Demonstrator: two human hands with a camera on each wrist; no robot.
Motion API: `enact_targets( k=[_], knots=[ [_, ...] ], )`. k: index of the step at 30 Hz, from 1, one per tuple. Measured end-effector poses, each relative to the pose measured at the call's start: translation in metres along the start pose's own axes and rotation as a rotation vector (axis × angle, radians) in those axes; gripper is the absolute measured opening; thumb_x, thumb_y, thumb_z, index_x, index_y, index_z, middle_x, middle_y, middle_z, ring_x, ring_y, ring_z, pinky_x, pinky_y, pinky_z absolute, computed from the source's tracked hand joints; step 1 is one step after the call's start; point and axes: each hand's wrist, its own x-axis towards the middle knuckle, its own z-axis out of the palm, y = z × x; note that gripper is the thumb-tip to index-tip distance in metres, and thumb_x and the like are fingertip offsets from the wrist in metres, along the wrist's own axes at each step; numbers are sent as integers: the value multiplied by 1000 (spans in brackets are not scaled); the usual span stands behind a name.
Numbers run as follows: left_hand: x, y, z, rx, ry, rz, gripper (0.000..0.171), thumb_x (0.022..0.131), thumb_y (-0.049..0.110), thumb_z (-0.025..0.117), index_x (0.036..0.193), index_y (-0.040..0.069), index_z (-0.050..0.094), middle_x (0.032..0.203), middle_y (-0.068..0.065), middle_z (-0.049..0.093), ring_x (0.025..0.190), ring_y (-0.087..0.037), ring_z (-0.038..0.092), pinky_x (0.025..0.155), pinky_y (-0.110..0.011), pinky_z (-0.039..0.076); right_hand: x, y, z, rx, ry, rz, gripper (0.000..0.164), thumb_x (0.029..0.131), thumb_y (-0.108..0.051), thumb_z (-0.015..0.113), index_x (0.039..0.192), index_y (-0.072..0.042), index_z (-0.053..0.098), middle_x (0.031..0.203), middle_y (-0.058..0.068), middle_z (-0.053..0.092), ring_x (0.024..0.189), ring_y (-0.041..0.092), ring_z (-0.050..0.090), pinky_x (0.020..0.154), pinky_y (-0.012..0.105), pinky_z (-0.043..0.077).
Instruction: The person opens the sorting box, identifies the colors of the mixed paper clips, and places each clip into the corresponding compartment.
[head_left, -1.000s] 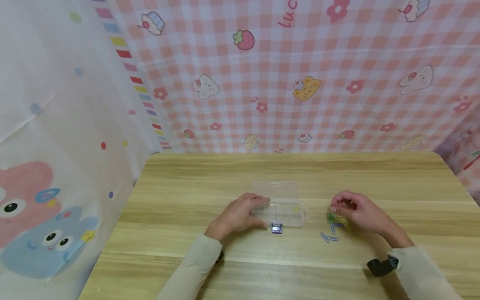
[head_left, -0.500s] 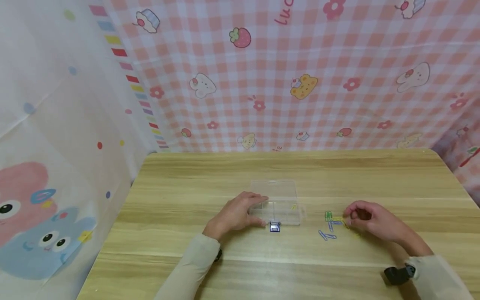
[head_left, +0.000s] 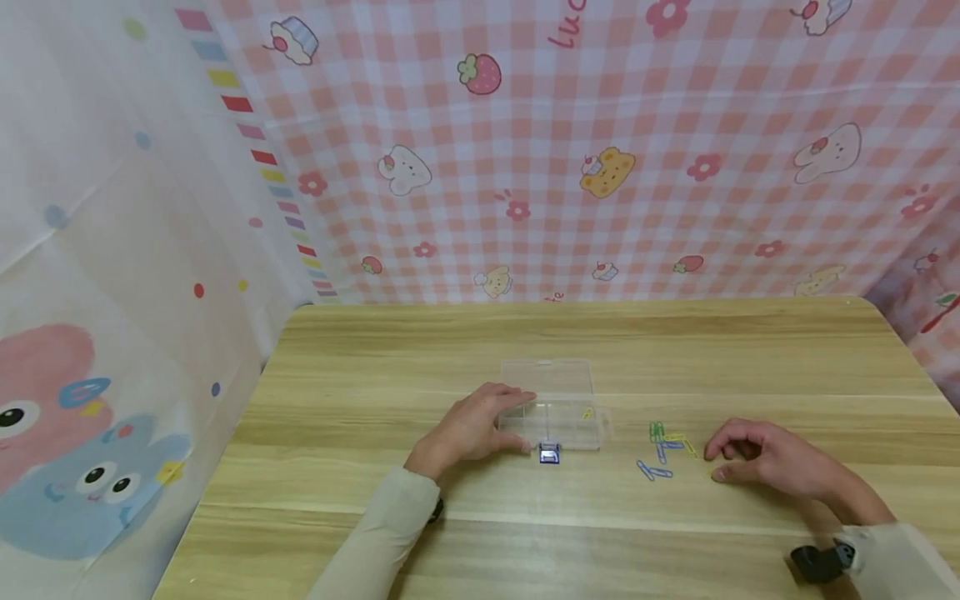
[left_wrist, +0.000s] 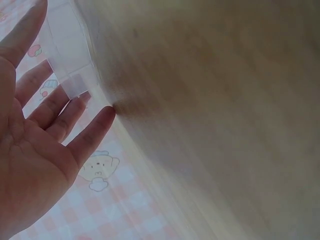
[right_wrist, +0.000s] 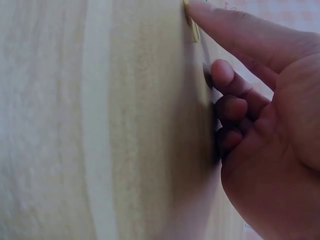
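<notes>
My left hand (head_left: 472, 425) holds the left end of a clear compartment box (head_left: 573, 433), thumb at its front edge and fingers at the far side. The box's lid (head_left: 547, 377) lies open at the back, and a yellow paper clip (head_left: 588, 413) sits in a right-hand compartment. To the right, my right hand (head_left: 772, 457) rests low at the table; its thumb touches a yellow paper clip (right_wrist: 195, 31), with a gap between thumb and index finger. Left of that hand lie green paper clips (head_left: 657, 431), blue paper clips (head_left: 662, 453) and yellow paper clips (head_left: 692, 449).
A small shiny blue-edged piece (head_left: 550, 453) is at the box's front edge. Two more blue paper clips (head_left: 654, 471) lie nearer the front. The wood-grain table (head_left: 375, 350) meets a pink checked cloth (head_left: 450, 208) at the back.
My right hand has moved right and nearer, away from the paper clip cluster, uncovering the yellow clips. My left hand and the box keep their places; the head view shifted slightly.
</notes>
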Motion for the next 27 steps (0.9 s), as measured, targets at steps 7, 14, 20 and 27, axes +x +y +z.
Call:
enact_targets(
  k=[7,14,20,27],
  knots=[
    [1,0,1,8,-7,-7,70,85,42,76,147,25,49,149,-5,47,139,-23,41,112,-47,38,1,4,2,-10,15,-32,12,84,-6,76,92,-15,73,92,-3,66,80,3,52,64,21,41],
    [2,0,-1,6,-12,-7,70,86,42,75,148,25,49,150,-6,47,139,-23,41,111,-47,39,2,2,3,-35,34,-8,12,84,-6,76,88,-18,74,90,-4,64,81,4,52,66,21,40],
    [3,1,-2,4,-16,-6,69,86,42,75,147,25,49,149,-5,48,139,-23,41,112,-46,39,2,2,2,-35,34,9,9,86,-8,75,88,-18,74,90,-3,65,81,5,52,66,21,39],
    [1,0,-1,9,-20,-19,69,86,42,76,148,26,49,150,-4,47,139,-22,41,112,-45,38,1,0,6,-30,52,24,9,90,-8,71,90,-17,72,87,-2,64,78,7,52,64,22,41]
  ],
)
